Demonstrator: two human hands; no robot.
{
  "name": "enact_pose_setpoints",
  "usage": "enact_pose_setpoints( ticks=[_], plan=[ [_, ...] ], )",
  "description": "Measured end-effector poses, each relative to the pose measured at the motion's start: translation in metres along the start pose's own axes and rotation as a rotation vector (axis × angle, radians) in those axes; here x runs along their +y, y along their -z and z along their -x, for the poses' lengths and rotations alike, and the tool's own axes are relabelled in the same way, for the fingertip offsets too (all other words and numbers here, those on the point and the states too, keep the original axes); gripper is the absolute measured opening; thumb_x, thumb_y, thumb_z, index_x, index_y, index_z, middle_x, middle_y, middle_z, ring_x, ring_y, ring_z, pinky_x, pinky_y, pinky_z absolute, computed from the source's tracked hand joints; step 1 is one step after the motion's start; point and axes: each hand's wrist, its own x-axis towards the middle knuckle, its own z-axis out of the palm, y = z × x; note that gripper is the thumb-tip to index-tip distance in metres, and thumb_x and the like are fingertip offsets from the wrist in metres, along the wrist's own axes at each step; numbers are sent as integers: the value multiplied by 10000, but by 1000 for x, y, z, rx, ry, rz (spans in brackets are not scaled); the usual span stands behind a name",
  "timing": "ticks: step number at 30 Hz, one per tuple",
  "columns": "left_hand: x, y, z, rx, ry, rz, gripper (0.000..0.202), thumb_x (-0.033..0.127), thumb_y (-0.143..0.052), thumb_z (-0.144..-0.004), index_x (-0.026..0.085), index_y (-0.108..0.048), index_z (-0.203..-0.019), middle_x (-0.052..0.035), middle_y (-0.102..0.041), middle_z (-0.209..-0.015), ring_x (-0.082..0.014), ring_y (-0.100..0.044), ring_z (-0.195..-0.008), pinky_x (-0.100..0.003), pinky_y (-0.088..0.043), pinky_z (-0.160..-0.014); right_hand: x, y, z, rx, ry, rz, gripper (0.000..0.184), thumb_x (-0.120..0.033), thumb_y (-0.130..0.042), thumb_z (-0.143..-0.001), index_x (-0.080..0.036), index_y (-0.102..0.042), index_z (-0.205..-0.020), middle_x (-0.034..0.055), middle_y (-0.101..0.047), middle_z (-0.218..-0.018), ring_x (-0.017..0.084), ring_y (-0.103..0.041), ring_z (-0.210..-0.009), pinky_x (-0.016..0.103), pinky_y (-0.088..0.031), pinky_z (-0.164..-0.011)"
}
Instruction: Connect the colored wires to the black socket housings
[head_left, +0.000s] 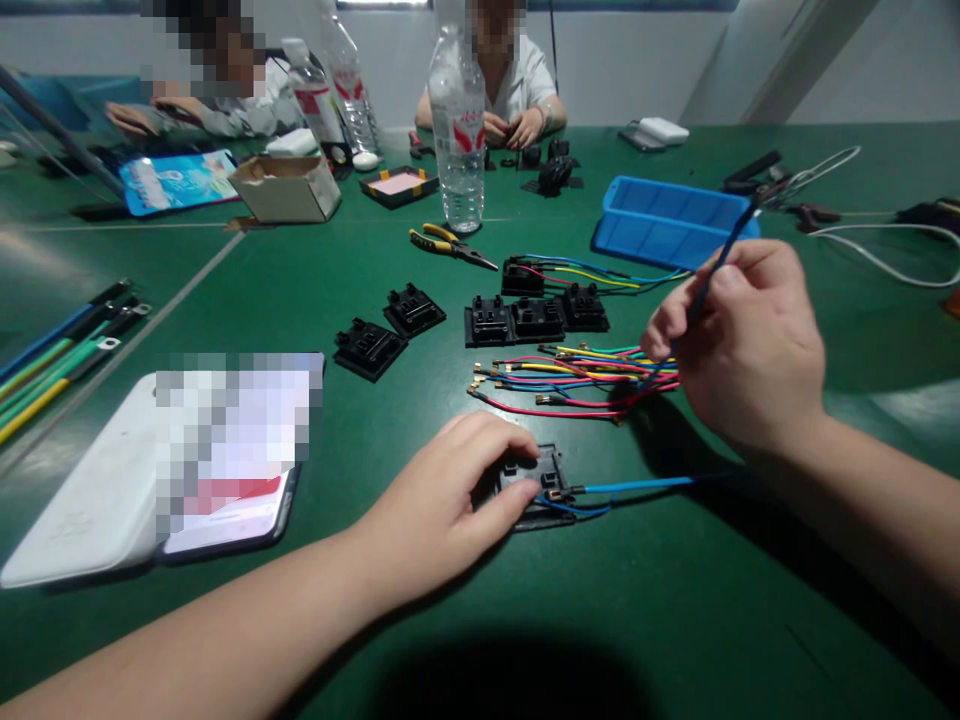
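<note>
My left hand point(450, 490) presses down on a black plastic socket block point(544, 480) on the green table, fingers curled over its left side. Two blue wires point(637, 486) run out of the block to the right. My right hand point(742, 340) is raised above a loose bunch of red, yellow, blue and green wires point(577, 380) and pinches a blue wire point(720, 262) that points up and away. Several more black socket blocks point(536, 318) lie behind the bunch, and one of them has coloured wires fitted.
A phone on a white pad point(225, 470) lies at front left, coloured cables point(52, 360) at the left edge. Pliers point(450, 245), a water bottle point(457, 130), a blue tray point(667, 220) and a cardboard box point(289, 188) stand farther back. Two people sit across the table.
</note>
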Motion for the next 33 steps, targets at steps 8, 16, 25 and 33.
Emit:
enact_pose_setpoints(
  ticks=[8,16,25,33],
  plan=[
    [0,-1,0,0,3,-5,154,265,-543,-937,185,-581,-1063,-38,-621,-1076,-176,-561,-1029,-324,-449,-915,-4,-6,10,-336,-313,7,79,-238,-579,-857,-244,-505,-830,-67,-419,-543,90,-356,-422,248,-265,-411],
    [-1,-1,0,5,0,-12,150,261,-529,-941,195,-575,-1067,-41,-620,-1084,-182,-560,-1034,-332,-451,-922,-11,-12,15,-687,-631,-4,121,-185,-493,-772,-203,-484,-653,-43,-385,-535,95,-317,-471,241,-250,-426],
    [1,-1,0,-5,14,-13,148,261,-534,-941,192,-573,-1066,-25,-610,-1079,-166,-551,-1026,-309,-436,-911,-7,-9,11,-747,-545,126,188,-279,-527,-851,-208,-478,-684,-40,-421,-589,113,-361,-536,259,-289,-508],
    [1,0,1,8,-13,-6,228,287,-595,-906,173,-559,-1099,-38,-596,-1106,-169,-547,-1048,-301,-428,-934,-12,-7,13,-823,-614,63,252,-391,-599,-869,-197,-525,-725,-49,-413,-620,97,-331,-533,252,-225,-492]
  ],
)
